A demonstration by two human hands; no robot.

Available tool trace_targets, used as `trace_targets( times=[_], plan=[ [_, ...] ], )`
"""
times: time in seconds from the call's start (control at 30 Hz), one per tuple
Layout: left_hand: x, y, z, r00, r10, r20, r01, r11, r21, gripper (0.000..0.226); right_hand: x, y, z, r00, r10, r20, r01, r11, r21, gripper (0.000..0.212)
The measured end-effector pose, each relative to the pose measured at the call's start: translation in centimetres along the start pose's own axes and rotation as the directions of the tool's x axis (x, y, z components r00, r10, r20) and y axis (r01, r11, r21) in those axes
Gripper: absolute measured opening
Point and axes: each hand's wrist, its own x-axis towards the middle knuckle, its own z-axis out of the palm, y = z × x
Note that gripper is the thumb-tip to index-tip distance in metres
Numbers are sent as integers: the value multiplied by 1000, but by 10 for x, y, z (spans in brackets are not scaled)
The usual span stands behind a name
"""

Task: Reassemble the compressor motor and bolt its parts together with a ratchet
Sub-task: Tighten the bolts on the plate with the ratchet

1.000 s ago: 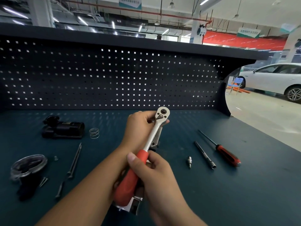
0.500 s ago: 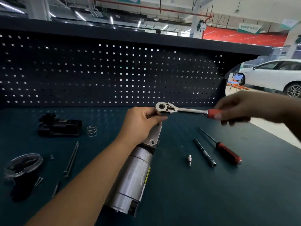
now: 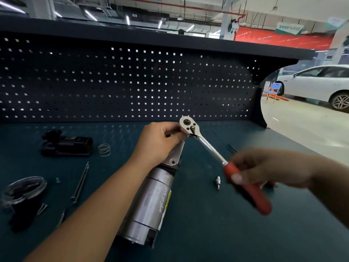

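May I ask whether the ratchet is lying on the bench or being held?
Held: the right hand grips the ratchet's handle; the left hand holds its head at the motor's end.

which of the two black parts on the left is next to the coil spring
The black housing farther back: the coil spring lies just right of it. The nearer black part has a clear cap beside it instead.

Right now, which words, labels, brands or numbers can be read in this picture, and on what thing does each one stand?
None reads clearly.
Dark handwriting on the silver cylindrical motor housing: too blurred.
Yellow label strip on that housing: print too small.
Green-and-white hanging sign: characters too blurred.
Chrome ratchet with red handle: no text visible.
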Motion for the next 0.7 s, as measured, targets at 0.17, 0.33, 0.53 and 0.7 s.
trace_targets(
  times=[0.17,0.33,0.53,0.7],
  plan=[
    [0,3,9,991,-58,-124,63,997,36,27,17,-15,78,987,-150,-54,159,901,404,14],
    [-6,8,17,974,-71,-217,67,997,-23,18,46,-34,126,961,-210,-183,278,737,615,24],
    [-3,7,14,977,-121,-177,116,993,-38,10,36,-18,110,969,-190,-161,248,797,551,9],
    [-7,3,12,978,-71,-194,63,997,-46,27,7,16,51,986,-69,-152,115,942,316,21]
  ],
)
